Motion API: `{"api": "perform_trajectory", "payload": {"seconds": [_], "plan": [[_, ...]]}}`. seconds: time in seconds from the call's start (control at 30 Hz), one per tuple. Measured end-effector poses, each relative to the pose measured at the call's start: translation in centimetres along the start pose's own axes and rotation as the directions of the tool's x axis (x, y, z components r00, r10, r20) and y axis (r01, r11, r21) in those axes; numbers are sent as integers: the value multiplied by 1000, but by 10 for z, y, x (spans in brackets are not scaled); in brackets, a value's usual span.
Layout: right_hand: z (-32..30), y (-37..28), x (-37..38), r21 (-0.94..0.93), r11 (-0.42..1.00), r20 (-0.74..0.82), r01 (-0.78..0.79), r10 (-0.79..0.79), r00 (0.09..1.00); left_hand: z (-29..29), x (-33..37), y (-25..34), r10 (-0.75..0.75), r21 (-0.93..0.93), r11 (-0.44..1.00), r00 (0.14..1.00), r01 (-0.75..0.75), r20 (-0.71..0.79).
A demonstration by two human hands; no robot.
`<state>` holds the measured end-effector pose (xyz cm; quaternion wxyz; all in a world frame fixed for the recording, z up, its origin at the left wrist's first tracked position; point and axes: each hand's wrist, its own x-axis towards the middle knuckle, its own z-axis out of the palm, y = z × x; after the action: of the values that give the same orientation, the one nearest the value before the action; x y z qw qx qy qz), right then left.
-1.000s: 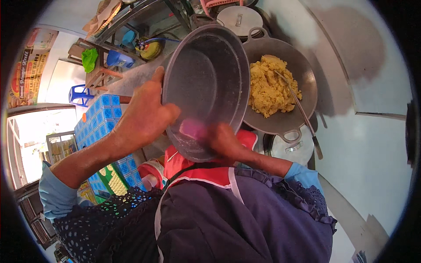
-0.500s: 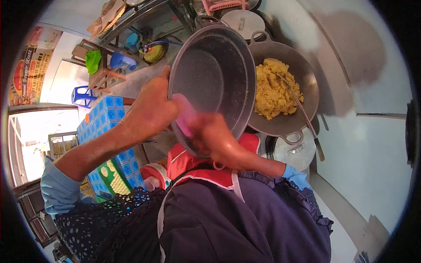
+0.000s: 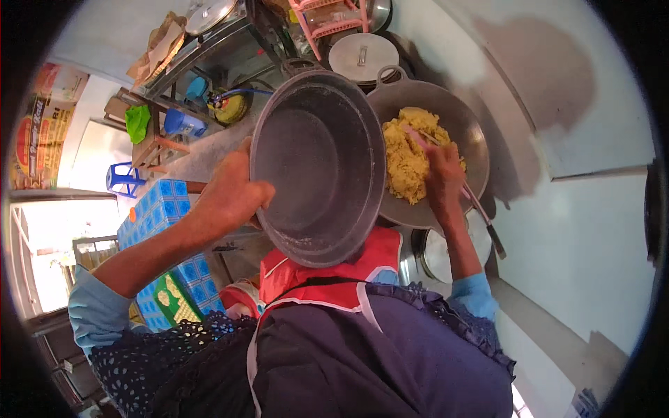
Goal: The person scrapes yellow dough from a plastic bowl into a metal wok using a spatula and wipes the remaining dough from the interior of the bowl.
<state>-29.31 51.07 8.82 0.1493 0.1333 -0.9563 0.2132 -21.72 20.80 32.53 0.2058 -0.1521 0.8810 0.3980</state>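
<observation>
My left hand [image 3: 228,187] is closed on the rim of a deep dark grey pot [image 3: 306,167], thumb inside the wall. The pot is tilted so its inside faces me, with thin pale residue along the walls. To its right stands a wide metal wok [image 3: 477,143] holding a yellow, crumbly mash [image 3: 406,167]. Over the mash, my right hand [image 3: 444,174] grips a pink scraper [image 3: 416,136], whose tip touches or nearly touches the mash. A long-handled spatula [image 3: 481,209] leans in the wok, partly hidden by that hand.
A lidded pot [image 3: 362,59] stands beyond the wok, and another lidded pot [image 3: 453,254] is on its near side. On the left are a table with a blue checked cloth [image 3: 164,209] and a blue stool [image 3: 124,177]. A gas cylinder [image 3: 230,109] sits farther back. A wall [image 3: 592,230] borders the right.
My right hand has moved with the pink scraper from inside the pot over to the mash in the wok. The pot stays in my left hand.
</observation>
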Motion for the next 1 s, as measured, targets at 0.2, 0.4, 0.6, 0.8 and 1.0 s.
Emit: {"api": "perform_trajectory", "payload": {"seconds": [0.2,0.4,0.6,0.8,1.0], "plan": [[16,-56,86,125,808,-216,575,-544,811,6,9,6,4,-21,1000,998,-3,56],[18,-70,30,227,899,555,376,-436,708,3,6,-7,85,-43,995,996,-86,-16],[22,-54,31,380,848,245,368,-476,845,2,5,-6,-97,-195,975,995,103,38],[5,-35,-3,37,970,463,240,-230,856,0,7,-4,-43,-149,988,999,45,16],[7,-27,3,-14,998,162,53,-50,985,0,19,-6,-19,-98,995,999,24,47]]}}
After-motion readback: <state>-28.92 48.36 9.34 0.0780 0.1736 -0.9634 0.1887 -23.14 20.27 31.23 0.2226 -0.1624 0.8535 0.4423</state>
